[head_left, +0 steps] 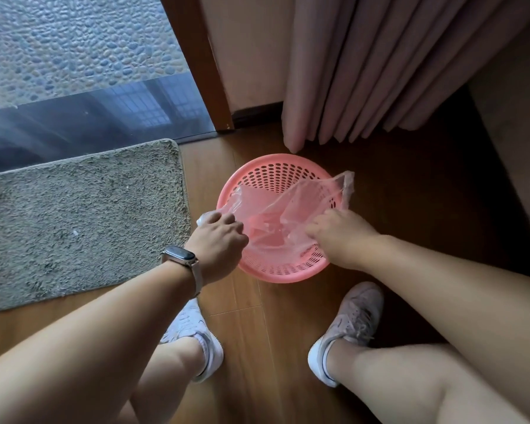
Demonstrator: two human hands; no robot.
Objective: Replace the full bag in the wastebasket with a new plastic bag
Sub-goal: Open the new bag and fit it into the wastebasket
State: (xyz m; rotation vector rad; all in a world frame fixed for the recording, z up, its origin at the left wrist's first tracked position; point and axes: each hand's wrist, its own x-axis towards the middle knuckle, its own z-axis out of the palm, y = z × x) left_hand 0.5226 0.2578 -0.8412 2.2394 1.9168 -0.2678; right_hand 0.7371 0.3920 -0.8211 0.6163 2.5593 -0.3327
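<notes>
A round pink perforated wastebasket stands on the wooden floor in the middle of the view. A thin, clear plastic bag hangs partly inside it, its upper right corner sticking out over the rim. My left hand, with a watch on the wrist, grips the bag's edge at the basket's left rim. My right hand grips the bag's edge at the right rim. The basket's inside shows through the bag; no trash is visible.
A shaggy grey mat lies to the left. A glass door with a wooden frame stands behind it. Pink curtains hang just beyond the basket. My two feet in light sneakers stand close in front of it.
</notes>
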